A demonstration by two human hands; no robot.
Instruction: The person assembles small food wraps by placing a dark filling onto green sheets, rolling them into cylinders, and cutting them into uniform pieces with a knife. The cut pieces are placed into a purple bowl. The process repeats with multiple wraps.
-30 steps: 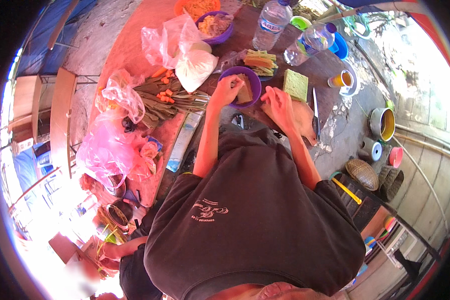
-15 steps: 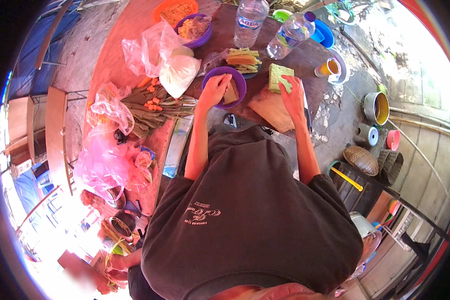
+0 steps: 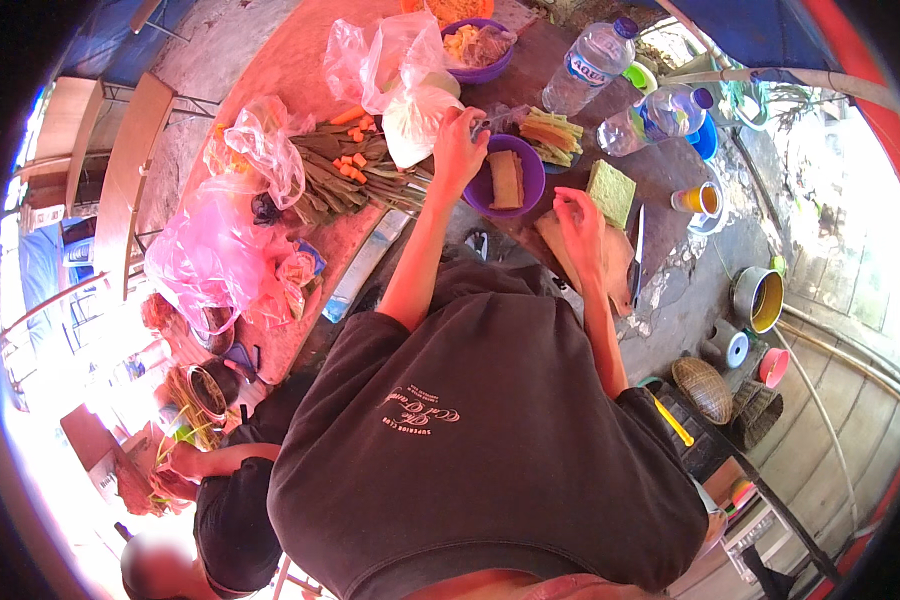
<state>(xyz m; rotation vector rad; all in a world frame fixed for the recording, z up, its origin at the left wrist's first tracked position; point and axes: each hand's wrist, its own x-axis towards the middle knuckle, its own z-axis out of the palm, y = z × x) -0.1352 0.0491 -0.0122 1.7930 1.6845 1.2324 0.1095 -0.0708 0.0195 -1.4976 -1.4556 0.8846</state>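
Note:
My left hand (image 3: 457, 155) is raised between the white-filled plastic bag (image 3: 416, 128) and a purple bowl (image 3: 531, 181). Its fingers are pinched around something small and dark that I cannot make out. In the bowl lies a tan, rectangular slab (image 3: 507, 180). My right hand (image 3: 581, 232) hovers over a wooden cutting board (image 3: 617, 268), fingers loosely curled and no object visible in them. Just beyond it sits a yellow-green, spongy-looking block (image 3: 611, 193). A knife (image 3: 638, 250) lies along the board's right side. Behind the bowl are stacked yellow-green strips (image 3: 551, 137).
Two water bottles (image 3: 590, 65) stand at the back right, near a cup of orange liquid (image 3: 697, 200). Diced carrots (image 3: 352, 167) lie on long brown leaves (image 3: 322, 185) to the left, beside pink plastic bags (image 3: 205, 265). Another person (image 3: 235, 500) is at lower left.
My left hand has left the purple bowl, rising toward the white bag and uncovering the slab. My right hand has drawn back from the spongy block. The whole view has shifted.

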